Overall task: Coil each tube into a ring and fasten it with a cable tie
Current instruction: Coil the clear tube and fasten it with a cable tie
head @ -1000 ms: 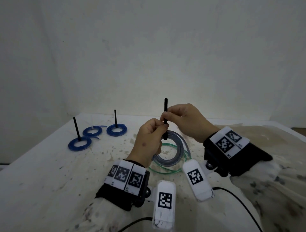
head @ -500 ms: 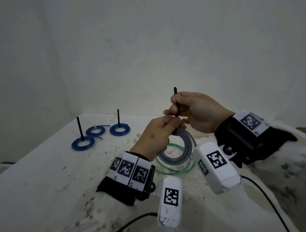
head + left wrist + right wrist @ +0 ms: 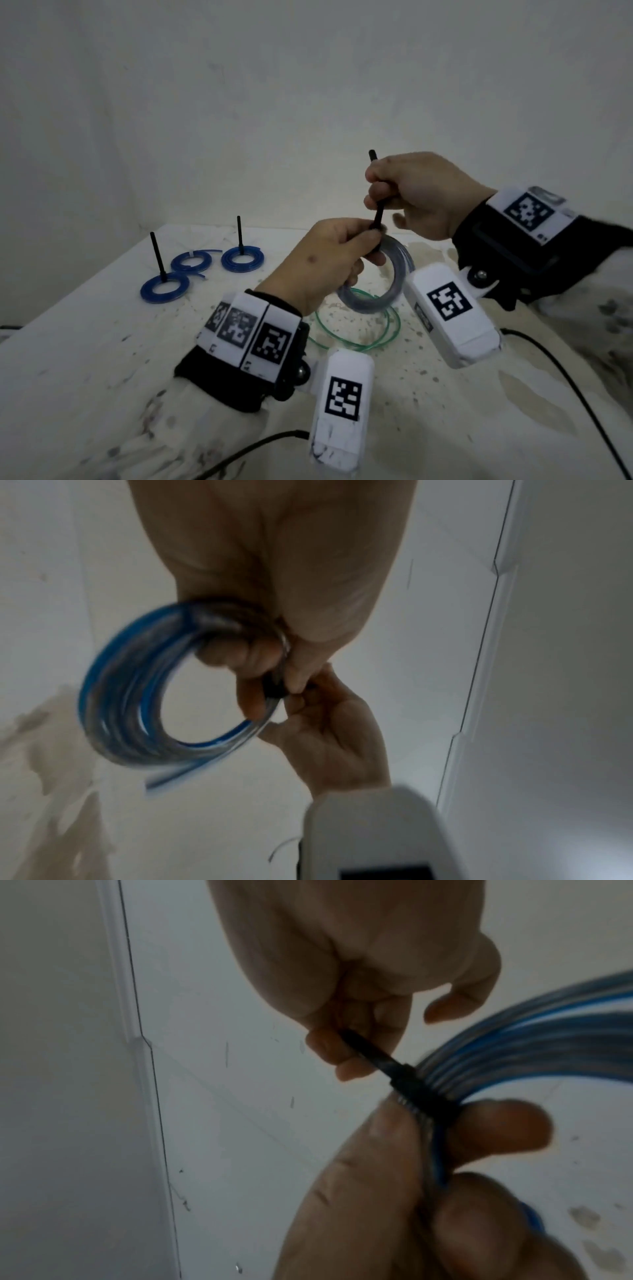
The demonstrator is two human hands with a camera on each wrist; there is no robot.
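Held above the bench (image 3: 85, 359) at frame centre: coiled tube (image 3: 397, 270), pinched in the left hand (image 3: 329, 260) grip. Cable tie (image 3: 378, 209) wrapped round the coil, its tail pinched in the right hand (image 3: 421, 195) grip, pointing upward.

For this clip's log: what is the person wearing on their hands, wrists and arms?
Both hands, left hand and right hand, are bare, without gloves. Each wrist carries a black strap with white square-coded marker tiles and a white rounded camera housing bearing a black-and-white code. A thin black cable trails from each housing. The sleeves are pale and speckled with dark stains.
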